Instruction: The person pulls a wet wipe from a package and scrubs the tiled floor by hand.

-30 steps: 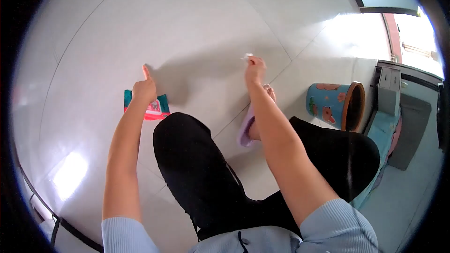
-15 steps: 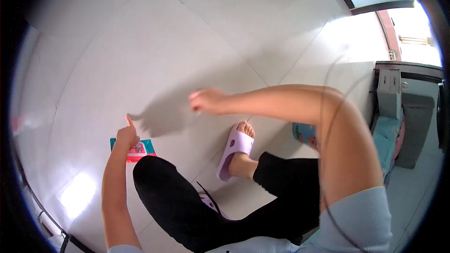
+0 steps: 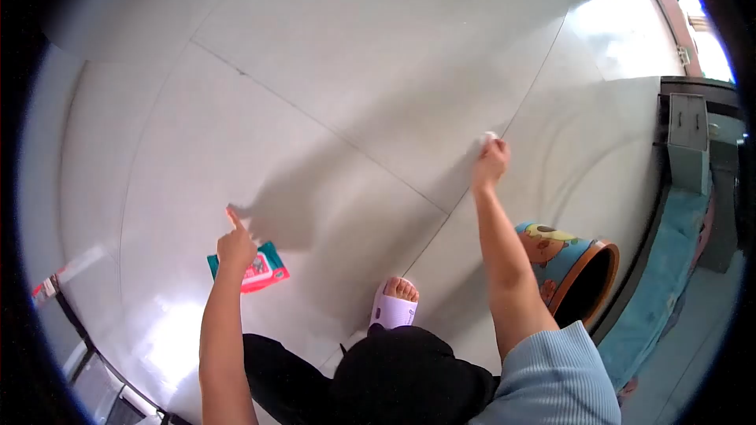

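Observation:
My left hand (image 3: 237, 249) grips a teal and pink soft pack (image 3: 266, 267), which looks like wet wipes. Its index finger points out while the other fingers curl at the pack. Over to the right, my right hand (image 3: 492, 163) is closed on a small white wad (image 3: 490, 136), like a crumpled tissue or wipe, that sticks out past the fingertips. A purple slipper (image 3: 392, 314) on my foot shows between my arms.
A cartoon-patterned bin (image 3: 551, 248) with an orange rim stands right of my right forearm. Beyond it are a light-blue padded surface (image 3: 661, 244) and a small grey drawer box (image 3: 687, 122). Pale floor tiles (image 3: 339, 71) stretch ahead.
My right arm has swung right and straightened, carrying the white wad. My left hand has moved slightly right and down in view with the pack. The bin shows more fully as the view shifted.

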{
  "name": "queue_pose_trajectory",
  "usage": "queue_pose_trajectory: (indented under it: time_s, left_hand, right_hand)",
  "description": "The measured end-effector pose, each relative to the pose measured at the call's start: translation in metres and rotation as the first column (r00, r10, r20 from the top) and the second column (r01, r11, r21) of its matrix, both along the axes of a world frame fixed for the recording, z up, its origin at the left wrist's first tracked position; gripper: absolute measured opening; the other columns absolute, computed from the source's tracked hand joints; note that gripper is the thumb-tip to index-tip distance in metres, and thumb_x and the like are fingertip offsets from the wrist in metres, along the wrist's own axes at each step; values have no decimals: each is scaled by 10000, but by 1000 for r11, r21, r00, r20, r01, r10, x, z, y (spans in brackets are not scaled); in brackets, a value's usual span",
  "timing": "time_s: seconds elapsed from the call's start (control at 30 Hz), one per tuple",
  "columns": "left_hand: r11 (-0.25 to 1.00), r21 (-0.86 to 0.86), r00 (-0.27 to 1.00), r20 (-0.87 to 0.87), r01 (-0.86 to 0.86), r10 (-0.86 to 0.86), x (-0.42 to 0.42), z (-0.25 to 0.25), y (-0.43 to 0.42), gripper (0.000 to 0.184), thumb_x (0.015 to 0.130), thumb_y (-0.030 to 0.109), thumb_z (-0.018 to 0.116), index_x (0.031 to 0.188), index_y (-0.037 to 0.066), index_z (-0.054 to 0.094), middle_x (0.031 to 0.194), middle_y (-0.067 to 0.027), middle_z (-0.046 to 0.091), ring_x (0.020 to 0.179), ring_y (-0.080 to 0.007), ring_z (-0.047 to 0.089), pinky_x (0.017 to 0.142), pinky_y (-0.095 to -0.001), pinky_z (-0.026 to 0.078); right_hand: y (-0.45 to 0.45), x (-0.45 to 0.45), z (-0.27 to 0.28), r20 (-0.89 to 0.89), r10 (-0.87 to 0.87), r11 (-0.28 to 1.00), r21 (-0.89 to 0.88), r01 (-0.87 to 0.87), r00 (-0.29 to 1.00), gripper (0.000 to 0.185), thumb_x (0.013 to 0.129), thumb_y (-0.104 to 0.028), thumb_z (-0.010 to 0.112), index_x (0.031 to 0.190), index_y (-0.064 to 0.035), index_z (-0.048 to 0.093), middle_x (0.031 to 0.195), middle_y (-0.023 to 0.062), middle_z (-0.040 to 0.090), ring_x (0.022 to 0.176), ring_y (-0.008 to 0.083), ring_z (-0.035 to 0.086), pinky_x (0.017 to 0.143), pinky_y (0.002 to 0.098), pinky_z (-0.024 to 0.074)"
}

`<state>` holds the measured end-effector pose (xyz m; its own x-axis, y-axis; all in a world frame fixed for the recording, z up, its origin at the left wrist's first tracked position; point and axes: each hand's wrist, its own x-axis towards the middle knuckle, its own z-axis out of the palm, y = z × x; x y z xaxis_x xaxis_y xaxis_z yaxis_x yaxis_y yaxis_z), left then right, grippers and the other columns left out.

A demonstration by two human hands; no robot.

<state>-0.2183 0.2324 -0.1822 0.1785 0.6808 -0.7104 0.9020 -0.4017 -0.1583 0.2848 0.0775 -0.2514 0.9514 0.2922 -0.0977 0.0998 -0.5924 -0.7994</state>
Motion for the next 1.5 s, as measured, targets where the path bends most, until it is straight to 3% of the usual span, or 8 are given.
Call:
queue_pose_trajectory:
  time_s: [0.1, 0.13, 0.23, 0.53, 0.8, 0.87, 1.17, 1.5]
  left_hand:
    - [989, -103, 988, -121, -105, 92, 19, 13, 4, 912, 715, 169, 559, 1295, -114, -85, 863, -224, 609, 800, -332, 602, 735, -380, 472]
    - [992, -99, 989, -130, -82, 68, 24, 20, 7, 912, 715, 169, 559, 1295, -114, -85, 863, -224, 609, 800, -332, 602, 735, -380, 472]
    - [978, -98, 972, -166, -182, 165, 31, 17, 5, 939, 719, 203, 573, 1280, -135, -100, 889, -233, 605, 826, -329, 602, 743, -376, 472]
    - [914, -378, 940, -342, -148, 10, 40, 20, 67, 719, 640, 261, 597, 1238, -61, 361, 1082, -205, 557, 1000, -336, 540, 847, -384, 443]
    - [987, -32, 934, 330, 155, -136, 253, 136, 215, 454, 787, 260, 458, 1213, 102, 473, 1153, -183, 513, 1067, -305, 484, 908, -370, 379]
    - [968, 99, 792, 559, 232, -247, 313, 171, 218, 380, 790, 206, 452, 1148, 106, 527, 901, -173, 599, 807, -257, 577, 755, -334, 448]
    - [888, -281, 796, 589, 364, -140, 343, 146, 194, 312, 796, 169, 451, 1085, 118, 557, 576, -87, 551, 529, -197, 525, 577, -309, 433]
    - [827, -12, 796, 282, 562, -536, 382, 58, 344, 466, 793, 218, 502, 1247, 186, 401, 793, -162, 608, 804, -300, 574, 765, -399, 448]
  right_hand:
    - [4, -42, 7, -1, 390, 904, 193, -382, 921, 191, 866, -204, 486, 914, -40, 571, 845, 67, 550, 790, 196, 540, 678, 306, 437]
    - [9, -52, 31, 444, 721, 689, -379, -618, 532, 159, 861, -171, 490, 924, -52, 575, 872, 61, 544, 801, 205, 534, 691, 311, 441]
    - [17, -47, 41, 120, 356, 926, -174, -334, 927, 156, 799, -79, 523, 945, -74, 577, 925, 40, 529, 825, 212, 526, 698, 317, 462]
    - [12, -48, 26, 503, 596, 798, -459, -391, 626, 222, 703, 10, 560, 921, -32, 557, 880, 17, 513, 826, 159, 529, 602, 245, 484]
    - [-2, -113, -21, -208, 619, 784, 228, -578, 757, 159, 806, -82, 484, 947, -37, 543, 816, 63, 494, 833, 210, 523, 718, 297, 464]
    - [0, -120, 11, 179, 892, 438, -109, -892, 416, 167, 842, -121, 449, 942, -26, 543, 823, 100, 511, 828, 271, 521, 773, 338, 434]
    - [18, 131, 11, 266, -396, 900, -78, 429, 879, 134, 802, -118, 513, 835, -74, 635, 848, 105, 570, 758, 255, 562, 664, 342, 450]
    - [184, 132, 18, 534, 178, 956, -294, -15, 826, 140, 780, -86, 489, 838, -45, 610, 898, 114, 564, 862, 279, 527, 756, 361, 443]
